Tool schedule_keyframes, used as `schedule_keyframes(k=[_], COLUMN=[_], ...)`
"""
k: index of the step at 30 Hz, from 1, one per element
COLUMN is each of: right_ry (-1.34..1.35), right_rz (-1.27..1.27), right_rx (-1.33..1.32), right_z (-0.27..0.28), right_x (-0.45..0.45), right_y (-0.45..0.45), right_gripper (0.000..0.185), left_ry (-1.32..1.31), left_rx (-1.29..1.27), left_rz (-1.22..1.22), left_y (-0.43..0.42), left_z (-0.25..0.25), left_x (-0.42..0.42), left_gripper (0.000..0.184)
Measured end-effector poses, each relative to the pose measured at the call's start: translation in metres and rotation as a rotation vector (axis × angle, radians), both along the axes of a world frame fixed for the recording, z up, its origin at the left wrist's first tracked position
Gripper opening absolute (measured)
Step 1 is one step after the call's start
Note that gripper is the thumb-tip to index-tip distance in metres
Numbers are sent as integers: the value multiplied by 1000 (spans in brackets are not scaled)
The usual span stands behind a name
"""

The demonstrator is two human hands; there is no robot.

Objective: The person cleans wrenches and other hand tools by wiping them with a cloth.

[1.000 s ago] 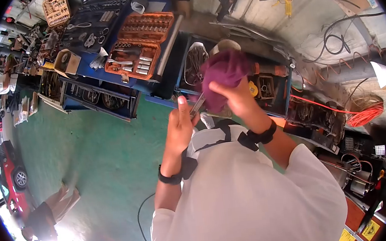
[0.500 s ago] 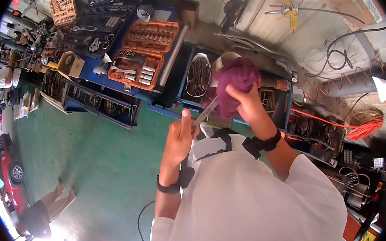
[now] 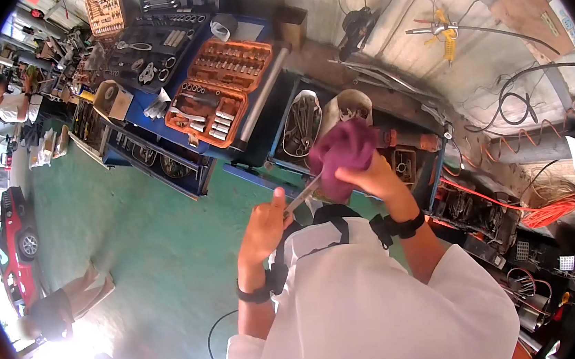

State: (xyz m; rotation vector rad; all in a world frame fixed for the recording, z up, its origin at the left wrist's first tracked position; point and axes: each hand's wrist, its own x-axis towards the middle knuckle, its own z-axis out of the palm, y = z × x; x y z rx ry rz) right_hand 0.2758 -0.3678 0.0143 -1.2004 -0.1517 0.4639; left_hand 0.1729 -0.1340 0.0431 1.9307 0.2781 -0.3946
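Note:
My left hand (image 3: pixel 262 229) is closed around one end of a long, flat metal tool (image 3: pixel 303 195), its thumb pointing up. The tool slants up to the right and its far end disappears into a crumpled purple cloth (image 3: pixel 345 156). My right hand (image 3: pixel 376 179) grips this cloth from the right side, and the folds hide most of its fingers. What shape the tool's covered end has, I cannot tell. Just beyond the cloth stands an open blue drawer (image 3: pixel 275 154). It holds a white container (image 3: pixel 286 141) of wrenches and a round pale tub (image 3: pixel 365 97) with metal pieces.
On the blue bench to the left lie an open orange socket set (image 3: pixel 190 139) and a dark tool case (image 3: pixel 125 63). Another drawer (image 3: pixel 184 188) juts out below. An orange hose coil (image 3: pixel 553 209) hangs at right. Two people and a red car (image 3: pixel 19 250) are far left.
My right hand and the purple cloth have moved toward my body and slightly left, nearer my left hand. More of the round tub now shows. The view has shifted a little.

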Motion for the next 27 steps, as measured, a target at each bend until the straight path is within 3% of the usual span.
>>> schedule_keyframes(k=[2,3,4,5,9,10,12,13,15,19,21,23,25,27], right_ry=[-329,-329,-399,-474,-288,-317,-369,-407,-473,-324,-244,-387,-223,-244], right_rz=[122,126,185,244,107,120,92,80,93,-115,-30,-44,141,150], right_rx=[-302,-298,-436,-574,-383,-444,-448,-451,-531,-406,-404,-469,-330,-281], right_z=[0,-2,-5,-7,-2,-7,-19,-21,-17,-13,-5,-5,5,5], right_x=[0,1,4,8,-7,-8,-13,-15,-25,-44,-47,-47,-45,-46], right_y=[8,5,-3,-7,-3,-3,5,9,19,49,59,69,79,92], right_gripper=[69,69,81,94,85,90,90,90,91,76,69,68,64,61], left_ry=[7,16,16,-104,-227,-231,-672,-690,-507,-662,-573,-483,-402,-487], left_rx=[37,71,74,161,256,260,481,480,386,380,336,292,200,243], left_rz=[-1,-2,2,-118,-331,-366,-408,-418,-465,-461,-490,-515,-566,-567], left_y=[5,9,14,21,35,39,39,38,40,74,93,111,131,151], left_z=[-3,-4,-4,-5,-10,-13,-27,-29,-29,-44,-36,-26,-20,-22], left_x=[1,0,-2,-2,0,0,-2,-1,-4,-7,-5,-1,1,-4], left_gripper=[67,60,60,46,21,21,20,20,25,24,24,23,24,25])
